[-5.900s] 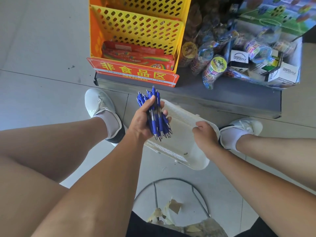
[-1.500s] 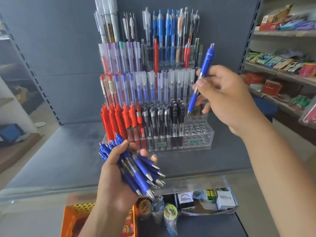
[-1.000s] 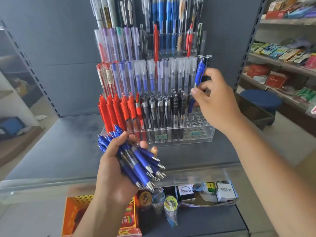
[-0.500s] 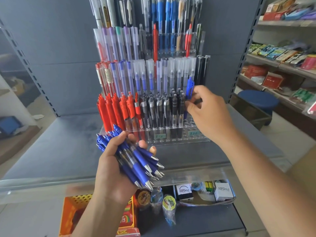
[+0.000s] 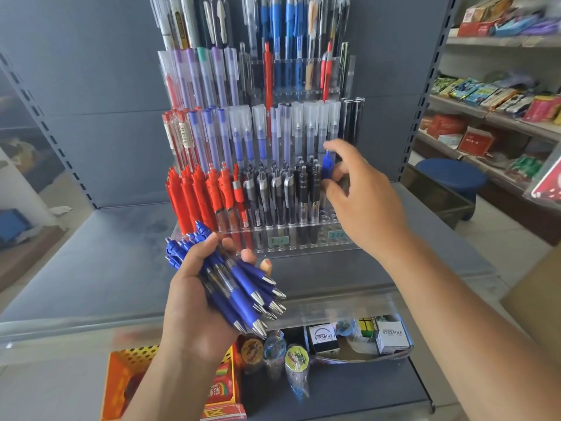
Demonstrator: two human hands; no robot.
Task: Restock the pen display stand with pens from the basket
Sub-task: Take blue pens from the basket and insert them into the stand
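Now the right hand (image 5: 364, 202) is at the front row of the clear acrylic tiered pen stand (image 5: 303, 243). Its thumb and fingers (image 5: 333, 146) curve loosely around the top of a single blue click pen (image 5: 328, 161). Whether they pinch it or merely steady it I cannot tell, as the hand hides the contact. That pen stands upright between forefinger and thumb, just beside the last of the black click pens (image 5: 303, 192). The left hand (image 5: 194, 308) grips a bundle of blue click pens with silver tips (image 5: 239, 290), fingers wrapped round them. To seat this one well, I would press straight down from the fingertips until it bottoms in its hole, without nudging the black row on the thumb side. Empty holes show just below the thumb.
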